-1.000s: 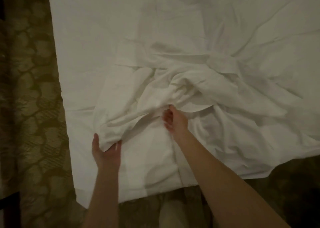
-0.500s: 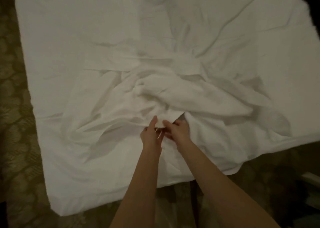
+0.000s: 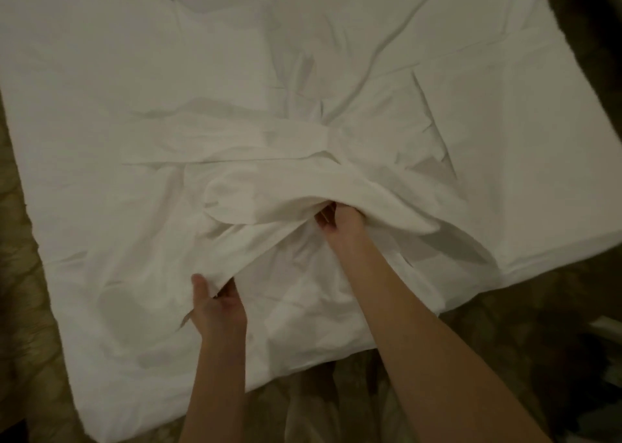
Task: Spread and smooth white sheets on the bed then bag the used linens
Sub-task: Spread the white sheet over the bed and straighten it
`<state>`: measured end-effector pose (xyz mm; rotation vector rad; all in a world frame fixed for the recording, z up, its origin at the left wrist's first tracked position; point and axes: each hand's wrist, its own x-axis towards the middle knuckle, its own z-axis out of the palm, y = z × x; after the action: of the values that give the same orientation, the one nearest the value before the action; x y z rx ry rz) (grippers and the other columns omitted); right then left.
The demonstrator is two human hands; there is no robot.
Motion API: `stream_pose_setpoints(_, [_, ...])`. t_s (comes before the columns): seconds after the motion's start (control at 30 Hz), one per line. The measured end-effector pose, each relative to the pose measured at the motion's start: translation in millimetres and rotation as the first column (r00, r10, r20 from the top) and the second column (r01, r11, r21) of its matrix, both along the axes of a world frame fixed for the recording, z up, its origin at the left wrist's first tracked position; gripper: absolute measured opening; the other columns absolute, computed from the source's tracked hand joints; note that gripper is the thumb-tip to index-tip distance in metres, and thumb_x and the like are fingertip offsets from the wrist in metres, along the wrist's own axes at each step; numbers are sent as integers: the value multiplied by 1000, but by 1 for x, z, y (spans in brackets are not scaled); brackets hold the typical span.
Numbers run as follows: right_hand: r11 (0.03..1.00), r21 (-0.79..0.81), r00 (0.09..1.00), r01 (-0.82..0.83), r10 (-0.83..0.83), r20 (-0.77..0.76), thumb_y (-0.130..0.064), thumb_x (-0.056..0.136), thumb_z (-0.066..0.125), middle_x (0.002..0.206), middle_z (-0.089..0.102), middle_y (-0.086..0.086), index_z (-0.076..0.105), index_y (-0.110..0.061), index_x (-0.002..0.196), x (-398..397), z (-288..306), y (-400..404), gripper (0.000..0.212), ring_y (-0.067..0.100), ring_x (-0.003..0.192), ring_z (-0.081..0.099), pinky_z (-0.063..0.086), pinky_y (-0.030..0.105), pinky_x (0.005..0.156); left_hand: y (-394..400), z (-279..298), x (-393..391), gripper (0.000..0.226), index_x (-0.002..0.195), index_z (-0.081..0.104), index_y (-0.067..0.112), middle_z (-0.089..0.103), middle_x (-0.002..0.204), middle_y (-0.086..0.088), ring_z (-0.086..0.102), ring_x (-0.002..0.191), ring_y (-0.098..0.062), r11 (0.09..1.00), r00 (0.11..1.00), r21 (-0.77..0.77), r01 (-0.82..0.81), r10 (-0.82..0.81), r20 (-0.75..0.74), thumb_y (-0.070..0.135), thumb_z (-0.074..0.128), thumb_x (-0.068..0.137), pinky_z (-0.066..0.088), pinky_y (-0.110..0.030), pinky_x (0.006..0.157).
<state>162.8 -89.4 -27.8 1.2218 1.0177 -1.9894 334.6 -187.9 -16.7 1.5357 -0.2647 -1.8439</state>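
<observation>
A white sheet (image 3: 269, 186) lies bunched and creased in the middle of the bed (image 3: 101, 72), which is covered in white. My left hand (image 3: 218, 304) pinches the sheet's near edge between thumb and fingers, low and left of the bunch. My right hand (image 3: 343, 222) grips a raised fold further up and to the right, its fingertips hidden under the cloth. Between the two hands the sheet's edge runs in a lifted ridge.
Patterned brown-gold carpet (image 3: 27, 341) borders the bed on the left and along the near side. The bed's near corner (image 3: 97, 432) is at the lower left. Dark, unclear shapes (image 3: 599, 358) sit at the right edge.
My hands were close together at the middle fold. My left hand has slid down and left along the edge; my right hand has pushed up under the fold.
</observation>
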Motion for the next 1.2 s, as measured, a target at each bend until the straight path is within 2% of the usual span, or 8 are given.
stream_pose_setpoints(0.1, [988, 122, 989, -91, 104, -104, -9, 96, 52, 98, 61, 1, 52, -19, 127, -12, 4, 20, 33, 14, 77, 58, 50, 27, 57, 30, 0, -32, 45, 142, 46, 11, 58, 134, -9, 60, 114, -20, 978, 976, 49, 202, -197, -98, 24, 46, 99, 54, -31, 91])
stream_pose_setpoints(0.27, [919, 209, 930, -335, 358, -83, -8, 94, 54, 81, 64, 1, 60, -15, 90, -1, 14, 59, 9, 13, 69, 62, 48, 24, 59, 88, -7, -101, 50, 140, 48, 8, 59, 132, -13, 63, 109, -24, 877, 888, 140, 460, -454, -71, 21, 59, 93, 58, -29, 75])
stream_pose_setpoints(0.47, [991, -51, 992, 123, -123, 9, -27, 92, 56, 84, 62, 6, 58, -11, 86, -26, 11, 116, 17, 19, 78, 60, 48, 31, 69, 106, -10, -131, 45, 138, 49, 9, 61, 128, -16, 63, 107, -27, 901, 919, 186, 392, -379, -105, 19, 59, 95, 60, -30, 72])
stream_pose_setpoints(0.67, [927, 361, 963, -104, 185, -196, -23, 97, 54, 70, 60, -4, 56, -19, 85, -121, 24, 90, 12, 8, 62, 54, 41, 18, 48, 105, -10, -121, 43, 137, 46, 5, 62, 127, -15, 65, 108, -26, 903, 905, 81, 422, -425, 21, 16, 56, 97, 60, -29, 75])
stream_pose_setpoints(0.8, [751, 607, 662, -259, 596, -455, -9, 92, 56, 77, 61, -5, 57, -20, 76, -191, 66, 36, 20, 2, 63, 56, 41, 17, 56, 100, -4, -111, 41, 137, 47, 12, 63, 126, -8, 65, 111, -21, 887, 884, 19, 461, -461, 75, 17, 56, 97, 57, -32, 86])
stream_pose_setpoints(0.93, [438, 637, 271, -634, 897, -348, -18, 102, 44, 145, 46, 3, 43, -13, 142, -216, 59, 4, 40, 9, 131, 45, 35, 17, 99, 99, 2, -121, 49, 139, 45, 20, 62, 128, -1, 64, 112, -17, 900, 898, 4, 436, -435, 58, 19, 61, 93, 56, -32, 89])
stream_pose_setpoints(1.0, [295, 711, 168, -639, 955, -245, -21, 103, 43, 154, 34, 5, 37, -12, 147, -209, 36, 10, 46, 18, 140, 34, 27, 24, 110, 103, 5, -136, 50, 137, 46, 24, 63, 126, 2, 64, 110, -15, 878, 877, 5, 478, -478, 40, 17, 65, 91, 55, -31, 90])
stream_pose_setpoints(1.2, [514, 691, 636, -508, 765, -102, -22, 91, 58, 102, 63, 6, 66, -10, 111, -160, -32, 89, 24, 19, 94, 58, 48, 32, 78, 111, -4, -180, 56, 140, 45, 8, 63, 124, -7, 66, 107, -20, 851, 857, 144, 505, -514, 34, 17, 68, 89, 58, -28, 82])
